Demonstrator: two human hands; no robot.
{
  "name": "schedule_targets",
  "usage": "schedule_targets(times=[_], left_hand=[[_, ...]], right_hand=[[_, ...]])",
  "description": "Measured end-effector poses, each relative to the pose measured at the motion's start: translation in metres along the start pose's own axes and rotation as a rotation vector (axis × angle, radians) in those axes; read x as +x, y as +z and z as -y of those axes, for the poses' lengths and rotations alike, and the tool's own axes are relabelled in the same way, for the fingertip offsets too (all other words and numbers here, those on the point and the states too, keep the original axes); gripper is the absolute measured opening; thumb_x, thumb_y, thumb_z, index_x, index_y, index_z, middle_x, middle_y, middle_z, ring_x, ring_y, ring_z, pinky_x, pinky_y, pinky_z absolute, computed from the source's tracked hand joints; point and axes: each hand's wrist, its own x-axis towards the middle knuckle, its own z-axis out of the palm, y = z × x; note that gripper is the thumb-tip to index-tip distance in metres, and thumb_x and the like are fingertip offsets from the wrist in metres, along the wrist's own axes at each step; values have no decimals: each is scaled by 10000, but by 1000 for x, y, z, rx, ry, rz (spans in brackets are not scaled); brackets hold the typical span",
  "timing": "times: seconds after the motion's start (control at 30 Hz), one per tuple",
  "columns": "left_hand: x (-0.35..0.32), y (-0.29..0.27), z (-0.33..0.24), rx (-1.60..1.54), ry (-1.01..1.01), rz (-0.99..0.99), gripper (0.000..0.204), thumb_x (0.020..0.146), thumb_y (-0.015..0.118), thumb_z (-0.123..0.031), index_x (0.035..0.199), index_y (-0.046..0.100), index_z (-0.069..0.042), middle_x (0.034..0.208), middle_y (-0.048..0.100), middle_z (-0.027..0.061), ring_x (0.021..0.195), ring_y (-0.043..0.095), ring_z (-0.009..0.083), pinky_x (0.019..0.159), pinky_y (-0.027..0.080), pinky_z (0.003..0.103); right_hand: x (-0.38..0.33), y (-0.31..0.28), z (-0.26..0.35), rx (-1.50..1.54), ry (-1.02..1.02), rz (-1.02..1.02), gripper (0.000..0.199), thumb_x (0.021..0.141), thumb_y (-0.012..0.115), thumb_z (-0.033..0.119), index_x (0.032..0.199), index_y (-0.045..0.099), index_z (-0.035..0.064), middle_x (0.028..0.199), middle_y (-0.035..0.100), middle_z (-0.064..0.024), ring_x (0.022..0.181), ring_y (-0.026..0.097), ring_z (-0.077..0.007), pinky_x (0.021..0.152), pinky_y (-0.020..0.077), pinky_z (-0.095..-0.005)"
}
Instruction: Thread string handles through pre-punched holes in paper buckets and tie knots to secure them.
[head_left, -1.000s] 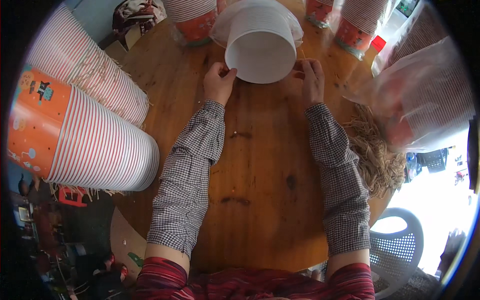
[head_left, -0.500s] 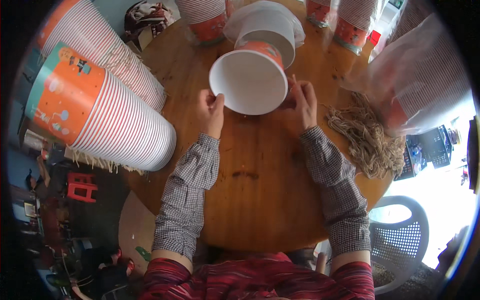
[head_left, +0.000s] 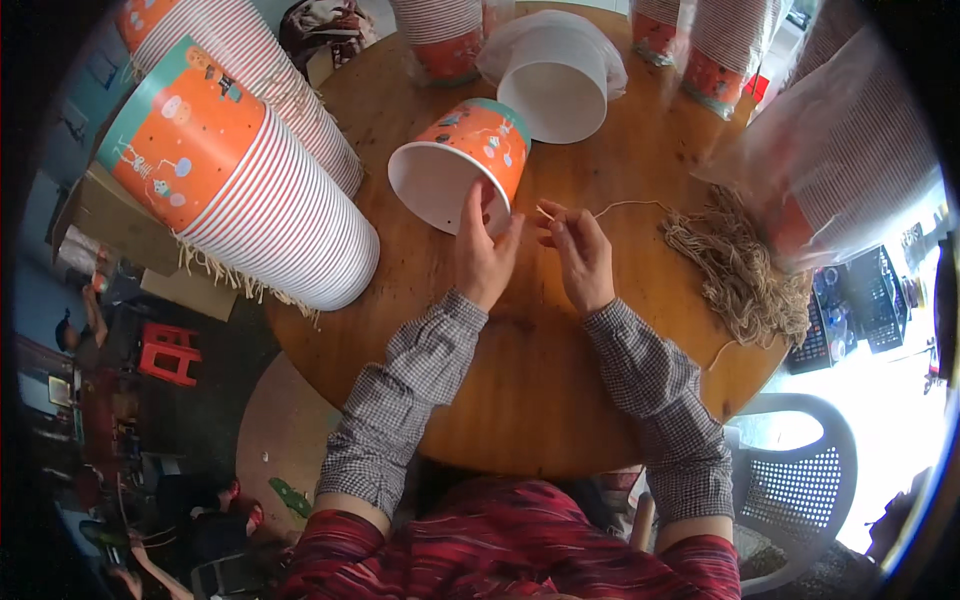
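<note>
An orange paper bucket (head_left: 475, 140) with a green base band and white inside lies tilted on the table, its mouth toward me. My left hand (head_left: 487, 255) grips the right part of its rim, fingers inside the mouth and thumb outside. Just right of the bucket, my right hand (head_left: 580, 255) pinches the end of a thin beige string (head_left: 630, 203). That string runs right to a loose tangled bundle of string (head_left: 735, 265). Behind the bucket, a white tub (head_left: 555, 95) with clear plastic film around it lies with its open mouth facing me.
Tall nested bucket stacks (head_left: 285, 215) lean over the table's left side. Plastic-wrapped stacks (head_left: 840, 150) stand at the right, with more along the far edge. A grey chair (head_left: 800, 490) is at the lower right; a red stool (head_left: 170, 352) stands on the floor at left.
The bucket has turned so its printed side shows, and its mouth has shifted left. My left hand has moved right along the rim. My right hand has drawn a string out from the bundle.
</note>
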Motion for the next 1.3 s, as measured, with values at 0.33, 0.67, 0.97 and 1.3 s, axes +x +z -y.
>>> schedule_targets(times=[0.33, 0.67, 0.97, 1.3], left_hand=[[-4, -7, 1, 92, 132, 75, 401, 844, 642, -96, 1209, 491, -29, 1041, 596, 125, 999, 587, 233, 863, 465, 347], [0, 18, -5, 276, 49, 455, 628, 811, 698, -239, 1312, 398, -9, 1254, 505, 233, 1145, 502, 395, 929, 454, 436], [15, 35, -4, -263, -114, 328, 398, 816, 669, -155, 1149, 515, -1, 1011, 644, 199, 934, 639, 333, 747, 516, 379], [-18, -20, 10, -185, -52, 99, 149, 912, 585, -116, 987, 564, 12, 810, 637, 98, 759, 636, 150, 638, 492, 292]], right_hand=[[-9, -6, 20, -321, -205, -45, 82, 922, 527, 41, 985, 515, -10, 1186, 595, -165, 1002, 603, -216, 839, 483, -316], [31, -94, 18, -249, -266, -553, 145, 969, 511, 187, 1004, 538, 49, 1224, 557, -73, 889, 565, -107, 758, 458, -245], [-1, -9, -7, -104, -108, 26, 136, 965, 480, 114, 1012, 506, -11, 1134, 607, -143, 1031, 579, -213, 884, 456, -310], [-30, 9, 39, -672, -458, 213, 143, 833, 564, 10, 970, 525, -4, 1224, 558, -176, 1157, 515, -361, 946, 446, -426]])
